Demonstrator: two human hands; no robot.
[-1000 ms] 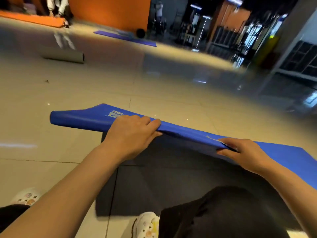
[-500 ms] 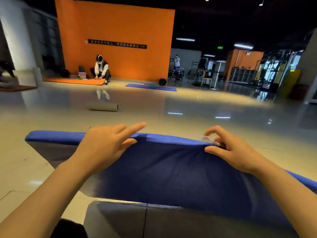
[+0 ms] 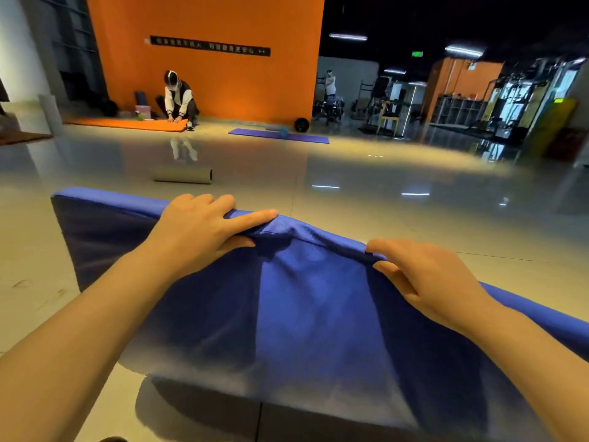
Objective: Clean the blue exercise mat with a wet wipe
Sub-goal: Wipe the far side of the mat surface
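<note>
The blue exercise mat (image 3: 312, 301) hangs in front of me, lifted off the floor, its top edge running from the left down to the right. My left hand (image 3: 197, 231) grips that top edge near the middle, fingers curled over it and the index finger stretched along the fold. My right hand (image 3: 424, 282) pinches the edge further right, thumb on my side and fingers over the top. The mat creases between the two hands. No wet wipe shows in my hands now.
A grey rolled mat (image 3: 183, 175) lies on the glossy tile floor beyond. Further back a kneeling person (image 3: 177, 98) works on an orange mat (image 3: 127, 124), and a purple mat (image 3: 279, 135) lies by the orange wall. Gym equipment stands at the right.
The mat's edge has risen from low over the floor to upright in front of me. My left hand, open half a second ago, now grips the edge. My view has tilted up.
</note>
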